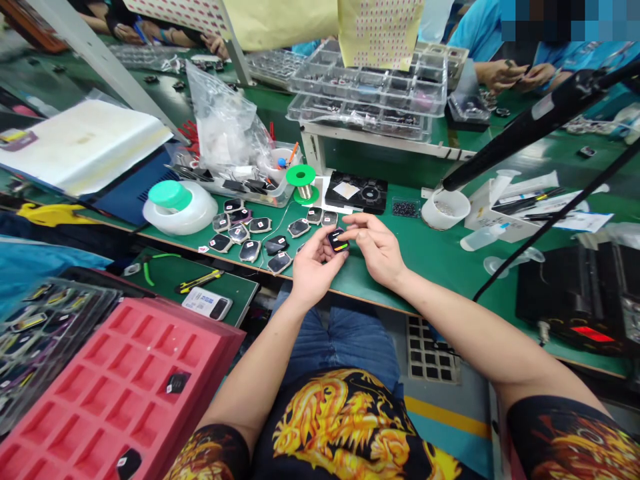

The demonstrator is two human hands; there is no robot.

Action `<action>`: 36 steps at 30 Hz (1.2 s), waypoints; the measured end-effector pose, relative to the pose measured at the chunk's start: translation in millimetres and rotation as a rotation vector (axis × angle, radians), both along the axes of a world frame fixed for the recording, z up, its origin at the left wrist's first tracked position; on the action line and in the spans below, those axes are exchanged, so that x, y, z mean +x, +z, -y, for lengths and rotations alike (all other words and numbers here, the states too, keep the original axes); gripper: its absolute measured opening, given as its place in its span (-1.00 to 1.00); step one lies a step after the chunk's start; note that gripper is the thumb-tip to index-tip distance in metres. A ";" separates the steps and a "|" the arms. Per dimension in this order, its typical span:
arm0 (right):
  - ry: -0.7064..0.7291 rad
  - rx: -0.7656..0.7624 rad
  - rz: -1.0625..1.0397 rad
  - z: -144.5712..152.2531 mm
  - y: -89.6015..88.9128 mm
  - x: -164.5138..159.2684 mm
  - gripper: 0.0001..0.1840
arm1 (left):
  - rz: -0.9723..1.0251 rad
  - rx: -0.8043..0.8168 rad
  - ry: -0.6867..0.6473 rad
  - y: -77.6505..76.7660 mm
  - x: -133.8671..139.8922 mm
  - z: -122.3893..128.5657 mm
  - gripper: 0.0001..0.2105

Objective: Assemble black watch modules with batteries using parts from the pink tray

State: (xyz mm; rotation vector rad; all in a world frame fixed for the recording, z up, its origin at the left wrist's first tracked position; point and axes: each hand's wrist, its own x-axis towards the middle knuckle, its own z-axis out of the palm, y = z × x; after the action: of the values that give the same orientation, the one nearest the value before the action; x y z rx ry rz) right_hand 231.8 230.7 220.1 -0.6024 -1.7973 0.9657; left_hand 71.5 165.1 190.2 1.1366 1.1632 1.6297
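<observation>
A small smartwatch body point(339, 247) without a strap rests in my left hand point(313, 268), its dark screen lit with a coloured bar. The fingers and thumb of that hand close round its edges. My right hand point(379, 252) comes in from the right, index finger stretched over the screen; whether the tip touches the glass I cannot tell. Its other fingers are partly bent and grip nothing. Just left of my hands lie several more watch bodies point(249, 251), many with small white labels. One dark watch body point(275, 245) sits among them.
A solder spool point(301, 176), a green-capped bottle point(181, 205) and a white cup point(445, 205) stand on the green bench. A red foam tray point(100, 393) is at lower left. A black arm point(525, 127) crosses the upper right. Co-workers' hands point(515, 75) show beyond clear compartment boxes point(370, 87).
</observation>
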 end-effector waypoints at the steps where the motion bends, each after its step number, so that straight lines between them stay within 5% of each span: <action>1: 0.000 -0.002 0.004 0.0 -0.2 -0.1 -0.56 | 0.001 -0.002 -0.003 -0.2 -0.1 0.1 -0.43; 36: -0.065 0.000 0.025 -0.4 1.9 -0.3 -0.48 | -0.007 -0.006 -0.003 -0.4 0.1 0.2 -0.43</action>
State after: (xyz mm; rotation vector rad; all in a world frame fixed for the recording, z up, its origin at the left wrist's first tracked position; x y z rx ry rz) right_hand 231.5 231.1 221.9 -0.6712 -1.7895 0.9178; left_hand 71.6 164.9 189.9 1.1405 1.1690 1.6201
